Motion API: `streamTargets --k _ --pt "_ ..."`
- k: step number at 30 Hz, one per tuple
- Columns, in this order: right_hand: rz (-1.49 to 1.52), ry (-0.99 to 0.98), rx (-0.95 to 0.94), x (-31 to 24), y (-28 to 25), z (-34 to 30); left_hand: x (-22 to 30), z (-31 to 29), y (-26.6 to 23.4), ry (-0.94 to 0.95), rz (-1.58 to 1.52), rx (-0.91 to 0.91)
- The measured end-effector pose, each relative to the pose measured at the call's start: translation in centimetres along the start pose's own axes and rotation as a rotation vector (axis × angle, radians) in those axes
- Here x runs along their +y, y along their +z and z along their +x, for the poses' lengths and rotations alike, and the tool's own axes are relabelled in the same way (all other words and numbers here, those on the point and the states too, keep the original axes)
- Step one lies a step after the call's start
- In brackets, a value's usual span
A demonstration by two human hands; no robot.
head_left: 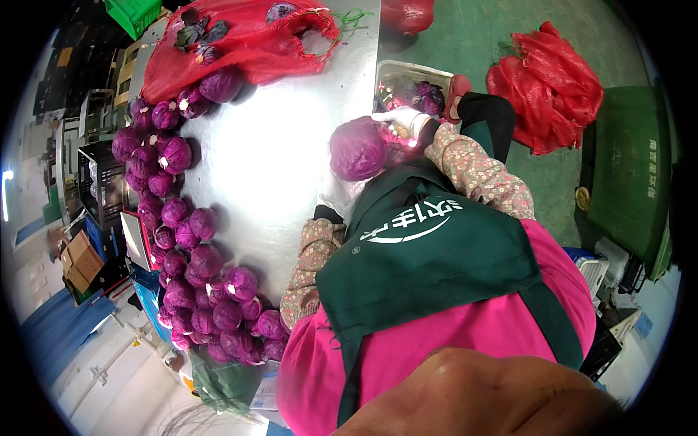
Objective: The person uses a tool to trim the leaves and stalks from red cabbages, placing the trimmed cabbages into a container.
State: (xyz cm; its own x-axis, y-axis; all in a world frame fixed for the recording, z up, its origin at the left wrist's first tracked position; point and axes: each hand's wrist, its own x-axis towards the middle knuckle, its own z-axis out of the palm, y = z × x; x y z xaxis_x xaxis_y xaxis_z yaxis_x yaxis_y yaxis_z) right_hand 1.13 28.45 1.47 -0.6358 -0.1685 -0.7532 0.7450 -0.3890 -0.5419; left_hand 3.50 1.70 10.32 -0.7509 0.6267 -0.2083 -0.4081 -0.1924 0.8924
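A large red cabbage (pixel 358 149) is held at the near right edge of the metal table, in front of my apron. My left hand (pixel 340 190), in a white glove, supports it from below; its fingers are mostly hidden under the head. At the cabbage's right side is my right hand (pixel 404 120), also white-gloved, with curled fingers. Something small and yellowish-brown shows beneath those fingers, too unclear to name. Below the right hand, a light-coloured crate (pixel 414 67) on the floor holds dark purple leaves (pixel 424 98).
Many red cabbages (pixel 206 259) are heaped along the left side of the metal table (pixel 276 156). A red mesh sack (pixel 251 43) with loose leaves lies across the far end. On the green floor to the right are another red sack (pixel 545 87) and a large green bin (pixel 629 174).
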Motion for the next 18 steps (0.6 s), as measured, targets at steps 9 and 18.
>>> streamTargets --k 9,18 --pt "0.231 -0.359 -0.143 -8.5 -0.4 -9.5 -5.4 -0.5 -3.0 -0.520 -0.545 0.220" --pt "-1.073 -0.624 0.510 -3.0 -2.1 -6.0 -3.0 0.7 -2.1 -0.237 0.027 -0.086"
